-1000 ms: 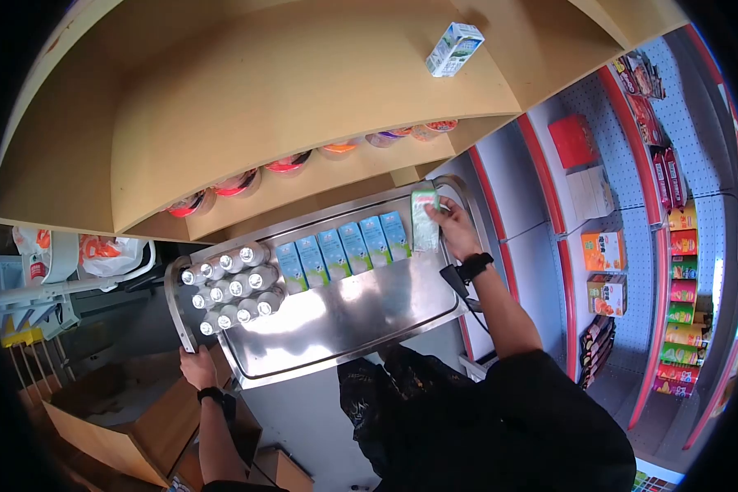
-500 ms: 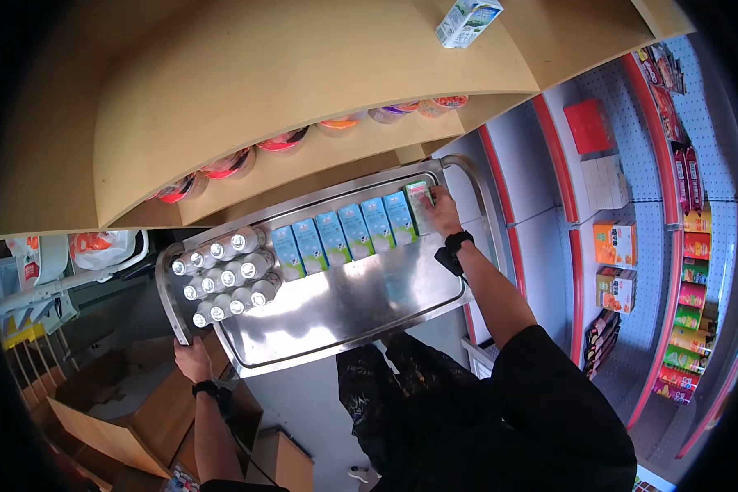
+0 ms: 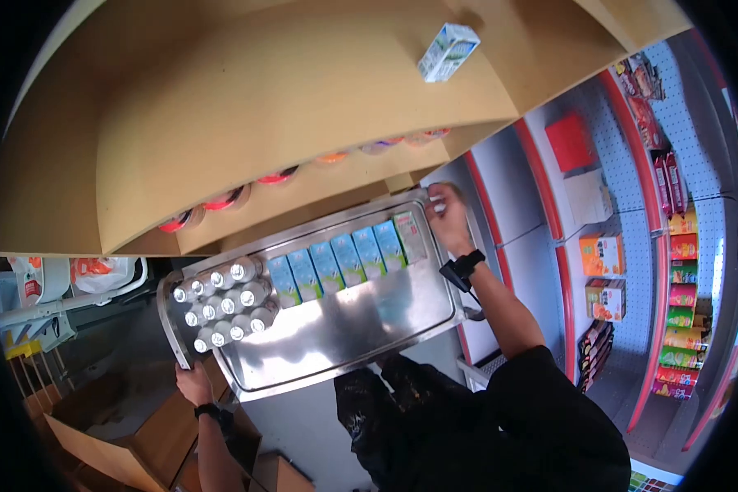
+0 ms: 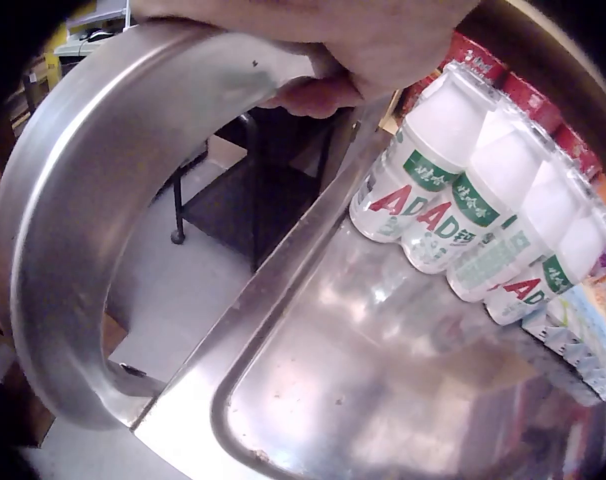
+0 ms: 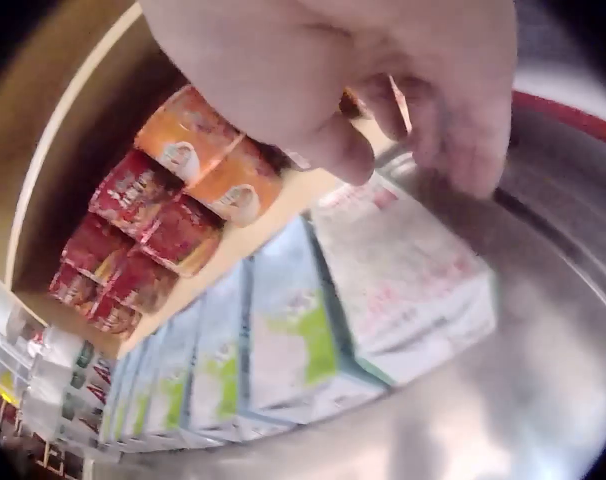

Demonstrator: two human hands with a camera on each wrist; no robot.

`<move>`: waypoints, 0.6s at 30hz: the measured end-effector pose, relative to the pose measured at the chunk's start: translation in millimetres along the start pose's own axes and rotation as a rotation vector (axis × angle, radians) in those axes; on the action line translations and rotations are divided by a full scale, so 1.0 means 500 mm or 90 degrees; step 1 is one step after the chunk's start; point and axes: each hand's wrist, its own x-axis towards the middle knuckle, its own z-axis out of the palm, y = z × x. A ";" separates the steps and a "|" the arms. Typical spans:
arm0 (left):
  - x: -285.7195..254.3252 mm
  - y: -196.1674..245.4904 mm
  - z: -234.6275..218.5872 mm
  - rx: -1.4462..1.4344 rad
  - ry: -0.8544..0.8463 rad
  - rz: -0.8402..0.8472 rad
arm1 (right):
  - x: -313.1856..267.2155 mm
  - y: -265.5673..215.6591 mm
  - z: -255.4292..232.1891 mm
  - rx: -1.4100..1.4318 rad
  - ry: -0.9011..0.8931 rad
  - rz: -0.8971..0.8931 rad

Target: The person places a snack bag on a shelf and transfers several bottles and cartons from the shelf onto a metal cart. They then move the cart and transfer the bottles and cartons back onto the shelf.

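My left hand (image 3: pixel 193 384) grips the curved metal handle (image 4: pixel 58 230) at the left end of a steel cart (image 3: pixel 328 348). At the cart's far right corner is my right hand (image 3: pixel 451 220), its fingers loosely bent with nothing held. Just below those fingers in the right wrist view stands a white-and-green drink carton (image 5: pixel 403 270), at the right end of a row of several blue milk cartons (image 3: pixel 328 266). White bottles with silver caps (image 3: pixel 230 305), labelled AD in the left wrist view, stand in a block at the cart's left end.
A wooden shelf (image 3: pixel 279 107) rises behind the cart, with one carton (image 3: pixel 448 53) on its upper board. Instant-noodle tubs (image 5: pixel 153 220) line the level below. Red-edged store shelves (image 3: pixel 541 180) with boxes and packets stand to the right; a wooden crate (image 3: pixel 98 443) is at lower left.
My right hand has set the white-and-green carton against the right end of the row, let go and moved toward the far corner. My left hand has stayed on the handle.
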 end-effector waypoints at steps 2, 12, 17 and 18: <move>-0.003 -0.010 0.009 -0.001 0.008 -0.007 | 0.072 -0.139 -0.058 0.014 0.100 -0.111; -0.007 0.020 -0.017 0.025 -0.012 -0.014 | 0.398 -0.301 -0.112 0.022 0.190 -0.097; -0.008 0.019 -0.017 0.017 -0.035 -0.022 | 0.208 -0.342 -0.134 0.247 0.066 -0.236; -0.008 0.018 -0.013 0.020 -0.037 -0.024 | 0.156 -0.327 -0.141 0.222 0.014 -0.203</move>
